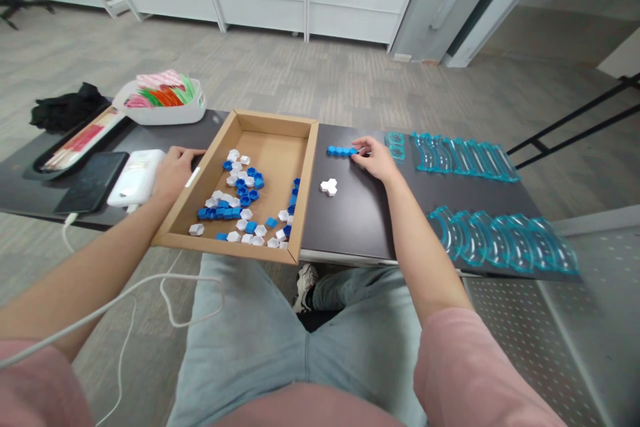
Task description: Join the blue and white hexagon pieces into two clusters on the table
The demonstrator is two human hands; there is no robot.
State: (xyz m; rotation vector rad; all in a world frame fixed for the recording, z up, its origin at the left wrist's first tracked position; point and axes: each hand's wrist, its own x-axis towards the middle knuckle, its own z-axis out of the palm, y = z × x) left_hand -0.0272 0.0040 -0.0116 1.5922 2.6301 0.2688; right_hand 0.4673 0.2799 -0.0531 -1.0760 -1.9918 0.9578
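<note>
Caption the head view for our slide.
Right hand touches a row of blue hexagonal pieces beside a brown cardboard tray.

"What's worn on top?"
"A pink top with short sleeves, fairly plain."
"And below?"
"Pale blue jeans with a seam down the front, plus a white shoe with dark markings."

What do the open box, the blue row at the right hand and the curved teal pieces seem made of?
Open box: likely cardboard, matte, by its plain brown walls and corner seams.
Blue row: probably moulded plastic, judging by its even, solid colour; finish hard to tell.
Curved teal pieces: seemingly clear, glossy plastic, being see-through with bright glints; glass isn't ruled out.
</note>
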